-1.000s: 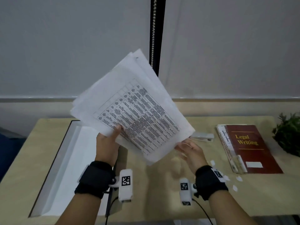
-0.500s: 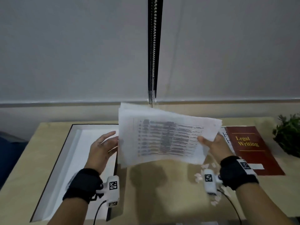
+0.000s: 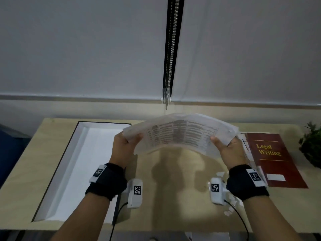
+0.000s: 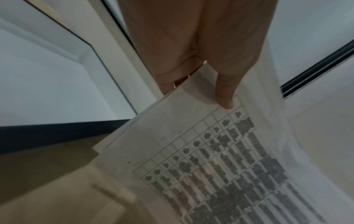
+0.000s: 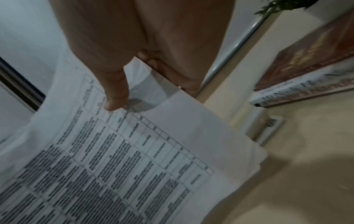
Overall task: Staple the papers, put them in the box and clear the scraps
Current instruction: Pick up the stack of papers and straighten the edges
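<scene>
A stack of printed papers [image 3: 178, 134] with a table of text arches upward above the middle of the desk. My left hand [image 3: 124, 145] pinches its left edge, thumb on top, and my right hand [image 3: 229, 150] pinches its right edge the same way. In the left wrist view the thumb presses the papers [image 4: 210, 159]; in the right wrist view the thumb lies on the papers [image 5: 114, 159]. The open white box [image 3: 66, 171] lies on the desk at the left. White paper scraps [image 3: 231, 204] lie near my right wrist. A stapler [image 5: 268, 128] shows beside the book in the right wrist view.
A red book titled Legal Writing [image 3: 272, 159] lies at the right, with a green plant [image 3: 312, 145] beyond it at the desk's right edge. A blind's bead chain [image 3: 171, 58] hangs at the back centre.
The papers went from tilted up in my left hand to level in my right hand, and now both hands hold them by the ends, bowed upward.
</scene>
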The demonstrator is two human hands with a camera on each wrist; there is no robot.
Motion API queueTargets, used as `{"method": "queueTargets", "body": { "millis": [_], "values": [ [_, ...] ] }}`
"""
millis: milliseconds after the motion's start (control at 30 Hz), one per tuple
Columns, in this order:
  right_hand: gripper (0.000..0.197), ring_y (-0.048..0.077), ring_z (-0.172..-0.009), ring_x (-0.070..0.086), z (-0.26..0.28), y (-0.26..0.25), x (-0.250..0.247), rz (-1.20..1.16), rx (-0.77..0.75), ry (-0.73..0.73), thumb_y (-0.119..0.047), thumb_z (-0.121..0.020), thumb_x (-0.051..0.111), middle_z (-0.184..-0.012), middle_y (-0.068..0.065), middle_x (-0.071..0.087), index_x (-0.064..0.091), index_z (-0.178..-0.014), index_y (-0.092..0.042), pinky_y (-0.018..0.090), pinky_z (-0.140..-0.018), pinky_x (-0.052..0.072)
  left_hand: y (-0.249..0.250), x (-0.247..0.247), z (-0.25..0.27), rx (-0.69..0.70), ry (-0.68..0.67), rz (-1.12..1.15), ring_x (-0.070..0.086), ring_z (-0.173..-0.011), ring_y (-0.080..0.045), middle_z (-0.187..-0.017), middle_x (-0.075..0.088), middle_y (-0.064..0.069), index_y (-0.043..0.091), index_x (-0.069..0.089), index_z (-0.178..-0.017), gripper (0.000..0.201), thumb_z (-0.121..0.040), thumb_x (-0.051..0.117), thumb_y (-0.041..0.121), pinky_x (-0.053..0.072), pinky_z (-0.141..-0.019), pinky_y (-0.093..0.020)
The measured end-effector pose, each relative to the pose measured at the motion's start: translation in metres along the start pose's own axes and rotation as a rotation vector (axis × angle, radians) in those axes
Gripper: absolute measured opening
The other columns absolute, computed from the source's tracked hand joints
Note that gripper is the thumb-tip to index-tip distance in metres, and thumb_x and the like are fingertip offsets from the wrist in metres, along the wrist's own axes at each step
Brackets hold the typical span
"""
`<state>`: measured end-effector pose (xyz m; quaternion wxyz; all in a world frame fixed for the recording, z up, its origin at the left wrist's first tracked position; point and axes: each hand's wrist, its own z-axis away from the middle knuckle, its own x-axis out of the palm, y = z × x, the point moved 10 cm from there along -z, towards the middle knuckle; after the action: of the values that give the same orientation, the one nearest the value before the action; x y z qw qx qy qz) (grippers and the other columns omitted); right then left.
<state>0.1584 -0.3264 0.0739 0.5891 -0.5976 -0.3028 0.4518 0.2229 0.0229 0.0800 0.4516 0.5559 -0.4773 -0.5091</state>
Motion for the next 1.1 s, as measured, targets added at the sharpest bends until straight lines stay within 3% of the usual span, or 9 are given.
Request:
{"method": "queueTargets", "body": {
  "millis": [100,233,367,467,567,700,867,1000,1100],
  "values": [
    [0.023,0.017,-0.082,0.066,0.003,0.036,0.005,0.001,0.150,0.032,-0.010,-0.082,0.071,-0.099,0.007,0.069,0.066,-0.103,-0.015,0.023,-0.056,0.057,-0.026,0.015,0.010,-0.128,-0.068,-0.007,0.064,-0.060,0.011,-0.064,0.072,0.024,0.021,0.066,-0.087,0.026,-0.087,0.061,-0.005,0.049,-0.051,-0.007],
    [0.032,0.028,-0.098,0.064,-0.004,0.049,0.004,0.029,0.199,0.094,-0.012,-0.082,0.072,-0.102,0.010,0.066,0.064,-0.112,-0.007,0.043,-0.091,0.053,-0.035,0.011,0.005,-0.146,-0.026,-0.060,0.063,-0.066,0.014,-0.071,0.073,0.021,0.032,0.065,-0.083,0.035,-0.090,0.058,-0.002,0.051,-0.060,-0.010],
    [0.035,0.022,-0.089,0.065,-0.010,0.041,-0.003,-0.031,0.145,0.141,-0.016,-0.079,0.075,-0.097,0.006,0.068,0.064,-0.112,-0.008,0.027,-0.079,0.051,-0.023,0.005,0.001,-0.108,0.044,0.048,0.065,-0.074,0.009,-0.081,0.072,0.016,0.029,0.067,-0.087,0.033,-0.090,0.057,-0.003,0.053,-0.068,-0.014],
    [0.026,0.016,-0.075,0.064,-0.011,0.039,0.002,-0.033,0.103,0.055,-0.007,-0.077,0.076,-0.084,0.001,0.069,0.068,-0.102,-0.012,0.013,-0.054,0.052,-0.028,0.004,0.006,-0.104,0.041,0.119,0.066,-0.075,-0.002,-0.085,0.071,0.004,0.009,0.066,-0.095,0.011,-0.085,0.066,0.009,0.053,-0.062,-0.016],
    [0.022,0.023,-0.073,0.062,-0.014,0.051,0.007,0.001,0.131,-0.007,-0.001,-0.072,0.078,-0.076,0.001,0.071,0.071,-0.088,-0.016,0.023,-0.057,0.054,-0.043,0.007,0.013,-0.159,0.041,0.128,0.066,-0.071,0.003,-0.081,0.073,0.008,0.003,0.061,-0.099,0.021,-0.081,0.070,0.010,0.052,-0.056,-0.013],
    [0.022,0.020,-0.066,0.061,-0.022,0.050,0.005,0.036,0.136,-0.040,-0.001,-0.070,0.079,-0.059,-0.012,0.071,0.070,-0.081,-0.017,0.011,-0.047,0.050,-0.046,0.010,0.012,-0.217,0.033,0.130,0.065,-0.059,0.006,-0.066,0.073,0.017,0.007,0.060,-0.091,0.010,-0.088,0.060,-0.003,0.049,-0.049,-0.010],
    [0.028,0.014,-0.072,0.062,-0.026,0.047,0.018,0.072,0.198,-0.078,-0.002,-0.069,0.081,-0.086,0.006,0.068,0.066,-0.089,-0.016,0.019,-0.053,0.053,-0.052,0.012,0.005,-0.243,0.015,0.121,0.069,-0.075,0.002,-0.088,0.073,0.003,0.002,0.066,-0.104,0.020,-0.084,0.069,0.005,0.053,-0.069,-0.026],
    [0.031,0.020,-0.081,0.066,-0.026,0.037,0.021,-0.003,0.204,-0.052,-0.003,-0.068,0.082,-0.092,0.008,0.070,0.070,-0.096,-0.010,0.029,-0.069,0.055,-0.033,0.017,0.005,-0.218,0.044,0.151,0.069,-0.066,0.005,-0.072,0.075,0.012,0.005,0.065,-0.099,0.015,-0.090,0.057,-0.004,0.053,-0.058,-0.014],
    [0.033,0.012,-0.074,0.070,-0.027,0.036,0.013,-0.006,0.152,-0.038,-0.006,-0.070,0.081,-0.091,0.010,0.071,0.070,-0.101,-0.006,0.020,-0.050,0.053,-0.026,0.014,0.010,-0.195,0.071,0.198,0.067,-0.063,0.006,-0.065,0.073,0.019,0.000,0.060,-0.098,0.014,-0.090,0.053,-0.009,0.051,-0.053,-0.008]
  ]
}}
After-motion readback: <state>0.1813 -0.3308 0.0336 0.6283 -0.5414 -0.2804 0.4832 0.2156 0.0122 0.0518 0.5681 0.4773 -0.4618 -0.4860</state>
